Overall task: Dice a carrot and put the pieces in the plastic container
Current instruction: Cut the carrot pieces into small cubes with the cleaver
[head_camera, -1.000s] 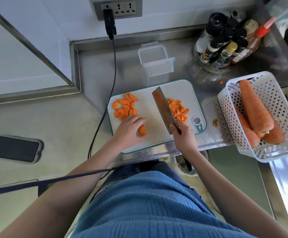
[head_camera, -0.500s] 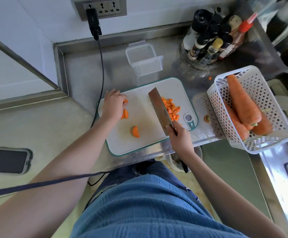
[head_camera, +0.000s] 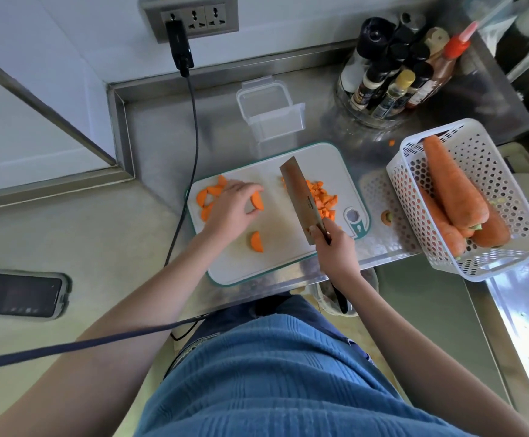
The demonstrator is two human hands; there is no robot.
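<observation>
Left hand [head_camera: 230,209] pinches orange half-moon carrot slice [head_camera: 257,200] over white teal-edged cutting board [head_camera: 269,263]; right hand [head_camera: 335,250] grips steel cleaver [head_camera: 301,197]. Clear plastic container [head_camera: 272,110] stands empty behind. Risk: slice slipping, fingertips near blade.

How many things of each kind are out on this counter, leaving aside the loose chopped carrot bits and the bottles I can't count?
Whole carrots in the basket: 3
Cleaver: 1
Cutting board: 1
Plastic container: 1
White basket: 1
Phone: 1
Total: 8
</observation>
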